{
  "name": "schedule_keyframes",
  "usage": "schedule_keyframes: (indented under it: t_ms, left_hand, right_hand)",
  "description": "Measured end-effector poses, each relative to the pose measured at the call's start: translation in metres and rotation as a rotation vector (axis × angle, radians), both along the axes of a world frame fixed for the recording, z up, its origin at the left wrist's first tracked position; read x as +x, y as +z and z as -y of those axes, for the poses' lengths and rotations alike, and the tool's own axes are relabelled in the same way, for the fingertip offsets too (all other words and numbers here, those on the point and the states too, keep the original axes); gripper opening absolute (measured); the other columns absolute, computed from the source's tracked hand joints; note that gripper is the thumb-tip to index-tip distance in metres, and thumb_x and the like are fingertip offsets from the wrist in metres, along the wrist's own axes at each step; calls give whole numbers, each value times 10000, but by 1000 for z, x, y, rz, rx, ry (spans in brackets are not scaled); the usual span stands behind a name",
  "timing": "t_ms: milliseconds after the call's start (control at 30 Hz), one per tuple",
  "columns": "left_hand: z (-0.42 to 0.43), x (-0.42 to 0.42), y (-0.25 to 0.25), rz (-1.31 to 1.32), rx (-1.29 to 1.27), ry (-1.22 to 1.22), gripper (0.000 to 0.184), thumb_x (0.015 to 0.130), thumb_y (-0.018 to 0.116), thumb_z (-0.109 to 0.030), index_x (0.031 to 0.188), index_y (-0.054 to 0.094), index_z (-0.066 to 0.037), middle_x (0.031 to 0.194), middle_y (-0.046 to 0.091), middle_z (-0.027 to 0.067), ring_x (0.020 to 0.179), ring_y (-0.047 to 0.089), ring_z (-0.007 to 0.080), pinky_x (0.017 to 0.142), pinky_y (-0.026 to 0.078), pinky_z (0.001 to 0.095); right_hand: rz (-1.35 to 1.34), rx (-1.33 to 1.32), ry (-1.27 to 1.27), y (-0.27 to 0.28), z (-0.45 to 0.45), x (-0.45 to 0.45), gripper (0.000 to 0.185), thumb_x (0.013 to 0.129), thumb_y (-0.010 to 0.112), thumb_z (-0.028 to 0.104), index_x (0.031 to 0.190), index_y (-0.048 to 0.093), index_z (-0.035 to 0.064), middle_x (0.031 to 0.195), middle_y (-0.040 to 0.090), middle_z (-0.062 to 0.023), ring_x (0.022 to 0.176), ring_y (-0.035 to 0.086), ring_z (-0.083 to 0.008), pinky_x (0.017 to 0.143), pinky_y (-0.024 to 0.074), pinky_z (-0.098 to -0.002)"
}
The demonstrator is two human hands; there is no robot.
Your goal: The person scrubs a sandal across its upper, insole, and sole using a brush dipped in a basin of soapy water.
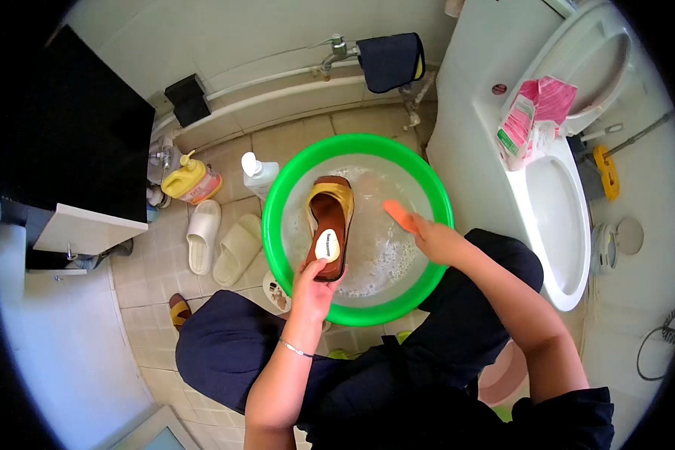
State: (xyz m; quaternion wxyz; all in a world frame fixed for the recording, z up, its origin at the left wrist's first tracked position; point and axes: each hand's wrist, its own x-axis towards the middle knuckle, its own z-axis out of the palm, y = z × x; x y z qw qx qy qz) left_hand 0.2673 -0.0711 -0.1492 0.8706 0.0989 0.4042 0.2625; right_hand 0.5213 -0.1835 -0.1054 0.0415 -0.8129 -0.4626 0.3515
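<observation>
My left hand [314, 291] grips the heel end of a brown slide sandal [327, 225] with a yellow strap, thumb on the insole by its white oval label. The sandal is held over a green-rimmed basin [427, 180] of sudsy water. In my right hand [436, 238], at the basin's right side, is an orange brush [400, 216]; its bristles do not show. The brush and the sandal are apart. Another brown sandal with a yellow strap [178, 310] lies on the floor beside my left knee, partly hidden.
Left of the basin stand a white pump bottle [259, 174] and a yellow jug [193, 180], near cream slippers [237, 251]. To the right is a white toilet [555, 225] with a pink packet [536, 116] on it. A dark cloth [391, 61] hangs over the wall pipe.
</observation>
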Motion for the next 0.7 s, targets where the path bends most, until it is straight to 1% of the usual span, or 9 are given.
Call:
schedule_keyframes:
  t_ms: [33, 100, 133, 233, 300, 400, 533, 633, 700]
  left_hand:
    - [2, -2, 0, 37, -8, -1, 438, 789, 614, -46, 1207, 484, -30, 1163, 568, 117, 1073, 556, 243, 909, 467, 436]
    - [5, -2, 10, 26, -15, -85, 558, 761, 613, -12, 1294, 451, -54, 1210, 555, 83, 1154, 505, 230, 978, 403, 414]
    - [7, -2, 12, 73, 34, -130, 596, 753, 613, 5, 1316, 429, -64, 1228, 542, 81, 1151, 507, 230, 983, 401, 414]
    - [7, -6, 20, 95, 109, -227, 687, 717, 617, 77, 1343, 382, -84, 1251, 512, 77, 1160, 500, 229, 1000, 394, 400]
    - [6, -11, 22, -12, 280, -325, 726, 689, 612, 126, 1335, 362, -90, 1229, 511, 74, 1173, 489, 225, 998, 399, 376]
    - [-1, -7, 34, -80, 374, -285, 715, 716, 637, 99, 1335, 331, -90, 1232, 499, 68, 1165, 492, 220, 988, 412, 383]
    - [-11, 3, 39, -155, 500, -180, 653, 783, 675, 6, 1330, 323, -55, 1219, 517, 82, 1117, 521, 202, 963, 433, 363]
    - [-16, 3, 32, -215, 638, -157, 631, 794, 680, -13, 1318, 328, -21, 1185, 539, 104, 1076, 545, 187, 930, 448, 329]
    - [-15, 3, 28, -351, 686, -131, 615, 800, 679, -22, 1309, 334, -6, 1183, 535, 119, 1059, 550, 181, 913, 451, 308]
  right_hand:
    - [-10, 8, -14, -22, -3, 3, 496, 887, 449, 140, 1379, 385, 140, 1108, 596, -237, 997, 579, -400, 855, 468, -449]
    - [123, -303, 104, -64, -21, 4, 514, 884, 452, 132, 1386, 343, 117, 1240, 526, -225, 1023, 573, -388, 880, 467, -449]
    - [114, -288, 93, -45, -30, -7, 514, 884, 452, 132, 1386, 343, 117, 1240, 526, -225, 1023, 573, -388, 880, 467, -449]
    - [-168, -143, -95, -24, -47, -29, 561, 857, 475, 93, 1388, 293, 73, 1326, 433, -217, 1071, 548, -364, 879, 472, -461]
    - [102, 164, -235, -75, -58, -35, 613, 828, 503, 54, 1398, 284, 104, 1328, 394, -198, 1103, 516, -353, 887, 472, -454]
    - [100, 110, -59, -110, -66, -48, 615, 822, 510, 54, 1393, 292, 126, 1306, 401, -171, 1115, 498, -362, 901, 466, -446]
    - [212, 323, -182, -120, -60, -46, 597, 832, 503, 80, 1393, 305, 134, 1298, 406, -165, 1084, 508, -373, 903, 463, -438]
    - [163, 182, -162, -113, -56, -50, 527, 878, 503, 166, 1380, 351, 117, 1314, 388, -180, 1146, 486, -346, 911, 446, -430]
    - [-233, 210, -334, -112, -61, -49, 476, 929, 471, 231, 1381, 383, 111, 1318, 398, -183, 1175, 464, -342, 949, 413, -401]
